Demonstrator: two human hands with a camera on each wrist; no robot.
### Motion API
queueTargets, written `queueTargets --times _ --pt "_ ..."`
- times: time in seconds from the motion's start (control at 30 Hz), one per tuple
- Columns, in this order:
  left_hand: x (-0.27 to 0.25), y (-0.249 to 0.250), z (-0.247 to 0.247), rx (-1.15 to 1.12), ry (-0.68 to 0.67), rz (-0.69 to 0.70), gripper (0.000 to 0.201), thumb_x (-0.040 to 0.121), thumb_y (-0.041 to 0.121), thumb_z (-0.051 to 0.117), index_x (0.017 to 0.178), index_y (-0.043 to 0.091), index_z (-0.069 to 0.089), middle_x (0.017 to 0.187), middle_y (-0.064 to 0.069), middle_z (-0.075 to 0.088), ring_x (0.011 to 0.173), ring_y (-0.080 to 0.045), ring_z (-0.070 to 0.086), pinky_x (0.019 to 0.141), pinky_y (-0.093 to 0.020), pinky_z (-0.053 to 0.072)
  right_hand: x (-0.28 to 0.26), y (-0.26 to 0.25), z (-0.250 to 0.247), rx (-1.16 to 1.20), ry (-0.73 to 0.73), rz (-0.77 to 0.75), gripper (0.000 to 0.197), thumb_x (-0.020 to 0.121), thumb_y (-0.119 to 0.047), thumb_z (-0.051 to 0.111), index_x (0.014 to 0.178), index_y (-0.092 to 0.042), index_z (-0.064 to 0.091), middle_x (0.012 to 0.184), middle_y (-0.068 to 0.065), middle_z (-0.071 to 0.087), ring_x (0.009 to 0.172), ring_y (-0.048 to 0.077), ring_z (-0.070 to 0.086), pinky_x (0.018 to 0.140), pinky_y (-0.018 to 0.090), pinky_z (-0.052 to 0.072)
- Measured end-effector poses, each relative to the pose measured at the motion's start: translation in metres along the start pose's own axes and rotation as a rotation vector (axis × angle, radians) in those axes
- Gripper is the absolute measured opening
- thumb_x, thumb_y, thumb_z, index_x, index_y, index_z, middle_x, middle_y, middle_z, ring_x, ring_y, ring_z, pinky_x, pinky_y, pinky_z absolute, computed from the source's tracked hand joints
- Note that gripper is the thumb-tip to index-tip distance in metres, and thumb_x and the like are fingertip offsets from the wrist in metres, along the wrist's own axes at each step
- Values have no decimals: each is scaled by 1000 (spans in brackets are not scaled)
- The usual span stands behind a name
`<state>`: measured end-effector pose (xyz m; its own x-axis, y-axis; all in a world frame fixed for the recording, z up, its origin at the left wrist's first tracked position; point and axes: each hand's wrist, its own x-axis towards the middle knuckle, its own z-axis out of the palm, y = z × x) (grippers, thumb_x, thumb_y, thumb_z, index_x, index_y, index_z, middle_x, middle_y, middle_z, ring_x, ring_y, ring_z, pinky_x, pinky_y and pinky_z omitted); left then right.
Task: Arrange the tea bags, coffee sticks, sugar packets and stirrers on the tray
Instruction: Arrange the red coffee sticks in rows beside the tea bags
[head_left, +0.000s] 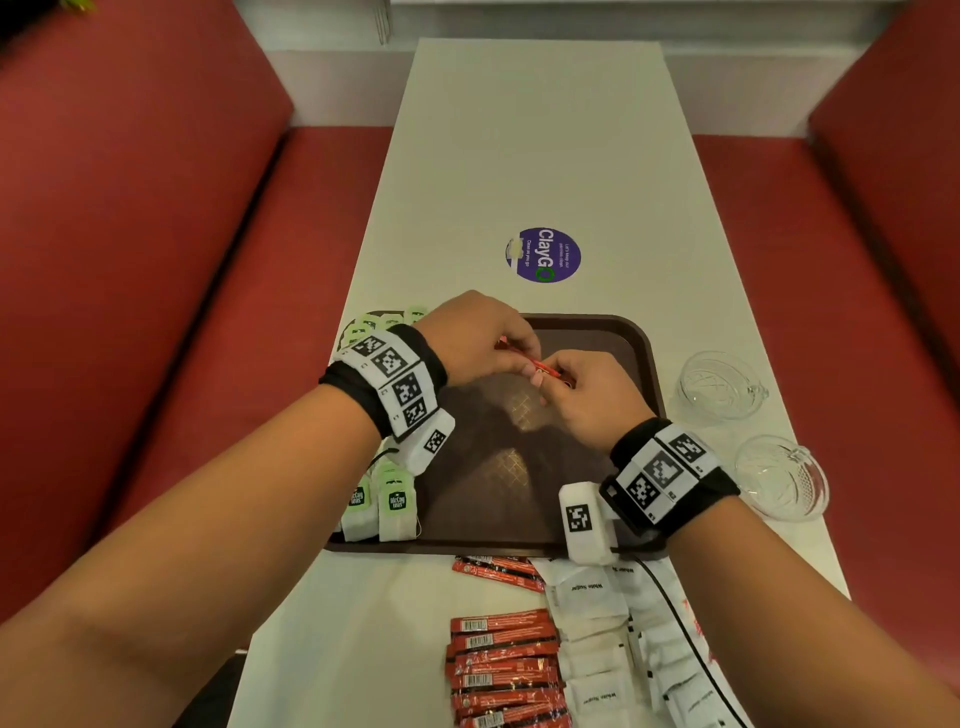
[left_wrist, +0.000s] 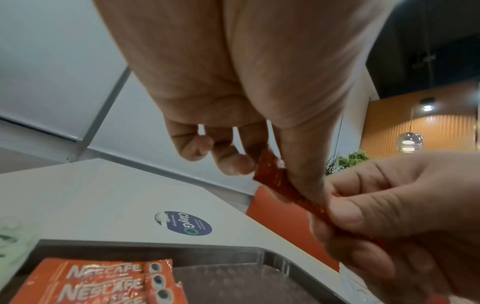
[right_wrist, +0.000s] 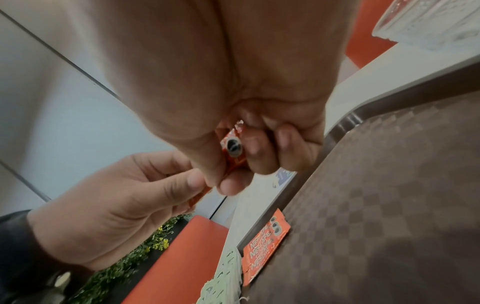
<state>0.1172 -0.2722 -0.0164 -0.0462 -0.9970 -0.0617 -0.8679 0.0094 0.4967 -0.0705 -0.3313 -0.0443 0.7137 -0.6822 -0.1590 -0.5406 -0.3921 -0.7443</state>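
Both hands hover over the far part of the brown tray (head_left: 641, 353) and share one red coffee stick (head_left: 546, 368). My left hand (head_left: 519, 358) pinches its one end (left_wrist: 275, 181) between thumb and finger. My right hand (head_left: 563, 382) grips the other end (right_wrist: 233, 148) with curled fingers. Three Nescafe sticks (left_wrist: 103, 281) lie side by side at the tray's far left (right_wrist: 265, 244). Green-tagged tea bags (head_left: 387, 506) line the tray's left side, with more at its far left corner (head_left: 374, 322). Loose coffee sticks (head_left: 498, 665) and white sugar packets (head_left: 597, 649) lie on the table in front of the tray.
Two clear glass cups (head_left: 719, 384) (head_left: 779, 475) stand on the table right of the tray. A round purple sticker (head_left: 543, 254) lies beyond it. Red bench seats (head_left: 156, 260) flank the narrow white table (head_left: 519, 130). A black cable (head_left: 670, 597) runs from my right wrist over the sugar packets.
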Motion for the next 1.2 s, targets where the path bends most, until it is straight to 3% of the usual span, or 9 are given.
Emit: queueTargets --times 0.07,0.13,0.23,0.37,0.5,0.63,0.73,0.9,1.2 --pt "-1 -2 2 52 3 -10 14 85 39 73 96 31 76 90 12 71 83 -5 57 77 -27 45 0 -3 2 -10 6 -6 19 98 -31 60 79 -30 63 69 -13 62 64 -5 56 58 10 35" --pt "-3 -8 0 65 18 -64 10 87 37 72 95 32 75 91 12 72 85 -8 59 80 -31 48 -2 -4 4 29 35 25 9 96 -31 63 103 -27 65 88 -12 67 79 0 60 70 15 40" --pt "-5 -26 -4 43 113 -246 7 88 32 71 95 31 73 91 12 69 89 -11 62 86 -36 51 -9 -1 2 83 30 112 33 95 -33 65 124 -27 51 102 -10 64 81 3 62 67 12 40" --pt "-2 -44 6 80 85 -435 10 87 28 73 96 23 72 92 7 65 92 -16 62 87 -35 52 -22 5 0 -59 -30 50 24 94 -33 65 116 -24 60 98 -11 64 84 2 57 78 21 42" --pt "5 -54 29 167 -84 -520 11 85 29 76 93 23 73 96 3 70 92 -18 65 90 -36 53 -43 7 6 -220 -230 -51 16 92 -38 67 105 -29 69 91 -14 64 85 0 57 81 24 47" --pt "10 -60 35 244 -96 -566 13 82 35 76 92 26 75 95 5 70 92 -19 65 86 -35 55 -61 2 11 -404 -368 -117 16 90 -47 66 95 -33 71 85 -14 57 82 3 54 79 27 49" --pt "14 -61 36 276 -78 -564 15 82 35 75 95 27 73 97 5 71 94 -19 65 88 -36 54 -75 -2 18 -493 -439 -161 23 91 -51 63 96 -31 73 81 -15 48 85 8 48 81 31 49" --pt "17 -61 37 255 -147 -502 18 81 39 78 93 29 69 98 8 67 93 -17 63 87 -35 54 -97 -7 34 -677 -510 -177 32 96 -53 52 112 -31 70 105 -4 57 105 18 49 93 40 47" --pt "2 -50 31 200 -76 -489 26 84 38 75 106 24 71 107 2 69 99 -19 63 93 -36 52 -117 -7 53 -749 -451 -216 31 97 -43 54 120 -28 67 115 1 58 113 24 48 93 42 42"
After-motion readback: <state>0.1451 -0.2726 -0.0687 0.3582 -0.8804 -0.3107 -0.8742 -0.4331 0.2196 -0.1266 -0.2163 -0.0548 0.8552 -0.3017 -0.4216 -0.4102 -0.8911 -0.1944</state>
